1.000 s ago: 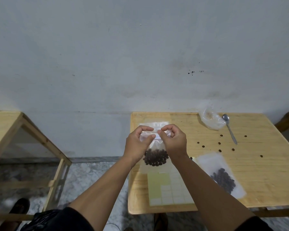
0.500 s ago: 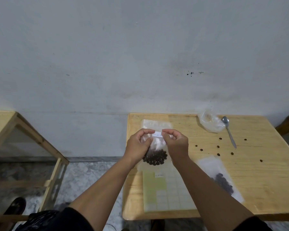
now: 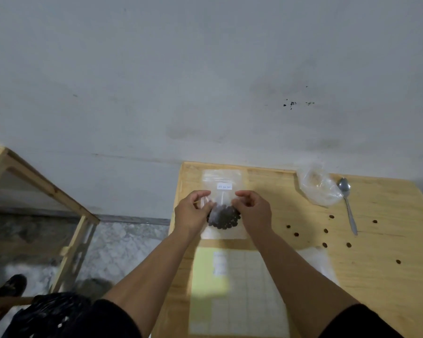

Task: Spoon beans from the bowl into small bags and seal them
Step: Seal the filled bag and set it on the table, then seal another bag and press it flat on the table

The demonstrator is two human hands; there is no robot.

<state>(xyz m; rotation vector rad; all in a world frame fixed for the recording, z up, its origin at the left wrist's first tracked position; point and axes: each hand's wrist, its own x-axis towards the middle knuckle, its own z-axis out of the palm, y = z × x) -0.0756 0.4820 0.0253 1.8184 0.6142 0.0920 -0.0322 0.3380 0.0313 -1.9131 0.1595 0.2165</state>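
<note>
A small clear bag (image 3: 224, 178) with dark beans (image 3: 226, 217) in its lower half lies flat on the wooden table (image 3: 388, 276), a white label (image 3: 224, 186) stuck near its top. My left hand (image 3: 192, 213) pinches the bag's left edge beside the beans. My right hand (image 3: 253, 212) has curled fingers at the bag's right edge, which it covers. A metal spoon (image 3: 348, 208) lies at the back right, next to a crumpled clear plastic container (image 3: 319, 189).
Several loose beans (image 3: 325, 231) are scattered on the table right of my hands. A sheet of labels (image 3: 232, 291) lies near the front edge. Another clear bag (image 3: 325, 262) shows partly behind my right forearm. A second wooden table frame (image 3: 47, 189) stands at the left.
The bag went from hanging by its top between my fingers to lying flat on the table. Both hands slid down from the top strip to its sides. The label now shows uncovered.
</note>
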